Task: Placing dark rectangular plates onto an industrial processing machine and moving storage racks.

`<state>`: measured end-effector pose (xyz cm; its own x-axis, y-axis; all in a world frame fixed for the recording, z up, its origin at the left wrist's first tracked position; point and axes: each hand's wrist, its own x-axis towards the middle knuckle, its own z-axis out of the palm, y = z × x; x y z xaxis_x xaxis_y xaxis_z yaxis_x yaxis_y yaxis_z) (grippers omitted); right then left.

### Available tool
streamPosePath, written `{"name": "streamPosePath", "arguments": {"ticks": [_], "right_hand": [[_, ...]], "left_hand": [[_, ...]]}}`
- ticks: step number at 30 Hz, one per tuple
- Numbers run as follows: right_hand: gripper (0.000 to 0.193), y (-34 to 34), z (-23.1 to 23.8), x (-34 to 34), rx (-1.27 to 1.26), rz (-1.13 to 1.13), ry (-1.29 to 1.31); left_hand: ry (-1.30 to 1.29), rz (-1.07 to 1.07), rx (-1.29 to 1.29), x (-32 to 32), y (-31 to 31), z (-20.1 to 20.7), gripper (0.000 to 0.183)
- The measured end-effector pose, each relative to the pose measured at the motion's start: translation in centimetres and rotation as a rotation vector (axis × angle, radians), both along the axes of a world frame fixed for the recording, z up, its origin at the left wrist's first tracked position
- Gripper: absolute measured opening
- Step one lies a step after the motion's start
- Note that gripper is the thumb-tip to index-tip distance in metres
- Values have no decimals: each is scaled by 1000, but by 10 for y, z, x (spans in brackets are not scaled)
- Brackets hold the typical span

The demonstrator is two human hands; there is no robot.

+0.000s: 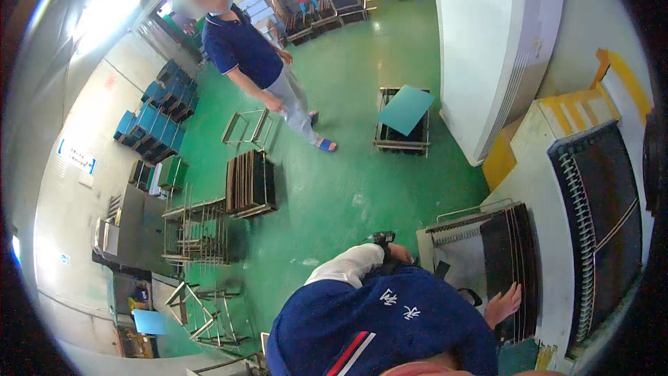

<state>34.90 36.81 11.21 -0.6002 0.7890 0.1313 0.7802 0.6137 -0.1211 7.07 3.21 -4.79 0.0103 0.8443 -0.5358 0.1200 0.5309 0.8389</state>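
Note:
My right hand (503, 305) reaches over dark upright panels (499, 257) standing in a metal rack (452, 223) at the lower right. Its fingers are stretched out and apart beside the panels' edges; whether they touch is unclear. My left hand (401, 254) is beside the rack's left side, with a black device (382, 238) on its wrist below a white sleeve. The fingers of this hand are mostly hidden by my navy shirt. Just right of the rack stands a machine (546, 139) with a row of metal coils (583, 237) along a dark panel.
A person (250, 52) stands on the green floor ahead. A blue-green sheet (406, 109) lies on a low rack near a tall white cabinet (480, 49). At left are a rack of dark panels (250, 181), bare metal frames (198, 233) and blue-topped stacks (149, 129).

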Motion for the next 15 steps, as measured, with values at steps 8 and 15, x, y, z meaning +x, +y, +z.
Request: {"name": "streamPosePath", "arguments": {"ticks": [8,15], "right_hand": [[20,37,-4,-30,-87,281,249],[11,59,-33,0,-131,271,-24]], "left_hand": [[-63,-186,188,-2,-13,-118,28],[-104,265,-260,0,-29,39,22]]}}
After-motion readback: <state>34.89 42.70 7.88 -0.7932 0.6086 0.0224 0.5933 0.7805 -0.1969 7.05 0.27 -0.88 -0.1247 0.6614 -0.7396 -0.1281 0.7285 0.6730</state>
